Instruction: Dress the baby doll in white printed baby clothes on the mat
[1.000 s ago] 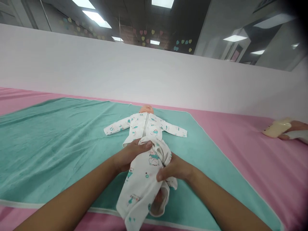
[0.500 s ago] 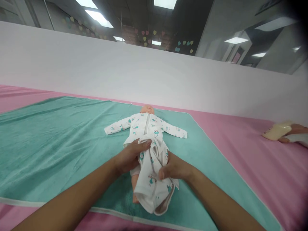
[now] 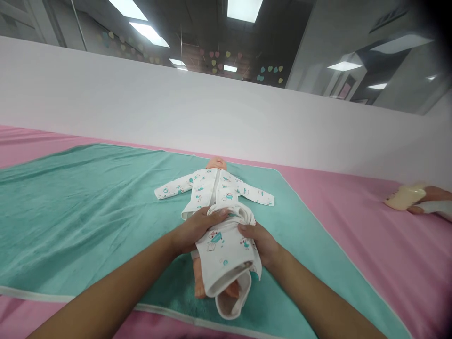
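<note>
A baby doll point(image 3: 216, 163) lies on its back on a teal towel point(image 3: 77, 202), head pointing away from me. It wears a white printed top point(image 3: 212, 188) with both sleeves spread out. White printed trousers point(image 3: 226, 254) are bunched around its waist and legs, and a bare doll leg point(image 3: 199, 282) shows below. My left hand point(image 3: 197, 227) grips the waistband on the left side. My right hand point(image 3: 257, 240) grips the trousers on the right side.
The towel lies on a pink surface point(image 3: 370, 245) bounded by a white wall point(image 3: 176, 113) at the back. At the far right another person's hand point(image 3: 429, 194) holds a cream-coloured object point(image 3: 404, 197).
The trousers have gone from hanging loosely in my hands to being drawn up around the doll's legs and waist. Both hands have moved up towards the doll's waist.
</note>
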`<action>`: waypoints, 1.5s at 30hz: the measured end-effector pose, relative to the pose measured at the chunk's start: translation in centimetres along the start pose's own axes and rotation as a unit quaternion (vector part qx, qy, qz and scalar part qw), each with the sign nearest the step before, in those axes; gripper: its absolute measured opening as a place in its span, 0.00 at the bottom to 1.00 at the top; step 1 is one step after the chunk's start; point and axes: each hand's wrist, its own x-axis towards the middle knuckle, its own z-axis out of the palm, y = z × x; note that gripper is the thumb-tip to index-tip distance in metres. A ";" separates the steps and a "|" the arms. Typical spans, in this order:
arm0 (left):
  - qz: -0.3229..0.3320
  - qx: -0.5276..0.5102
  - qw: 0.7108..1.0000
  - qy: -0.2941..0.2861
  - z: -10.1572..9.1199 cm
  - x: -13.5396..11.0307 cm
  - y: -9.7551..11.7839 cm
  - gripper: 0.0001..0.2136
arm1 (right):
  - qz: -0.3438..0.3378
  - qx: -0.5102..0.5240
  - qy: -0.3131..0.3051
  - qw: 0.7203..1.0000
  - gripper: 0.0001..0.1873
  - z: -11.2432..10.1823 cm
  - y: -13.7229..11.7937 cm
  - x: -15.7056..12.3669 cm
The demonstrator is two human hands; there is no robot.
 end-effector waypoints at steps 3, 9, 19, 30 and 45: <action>0.016 0.036 0.999 -0.012 0.3 0.0 0.1 0.15 | -0.013 -0.013 0.015 1.000 0.24 0.3 -0.1 0.1; 0.022 0.219 0.975 0.004 2.1 -0.4 1.0 0.23 | -0.039 -0.025 0.093 0.995 0.19 0.6 -0.1 0.5; 0.031 0.329 0.942 0.055 1.1 -0.8 0.7 0.09 | -0.038 -0.051 0.026 0.998 0.28 -1.1 0.4 0.6; 0.106 0.292 0.937 0.156 -1.1 0.2 0.3 0.28 | -0.025 -0.097 0.000 0.995 0.25 0.6 -0.6 0.5; 0.041 0.544 0.828 0.128 6.4 -4.2 3.9 0.40 | -0.062 -0.053 -0.010 0.997 0.21 0.2 -0.5 -0.8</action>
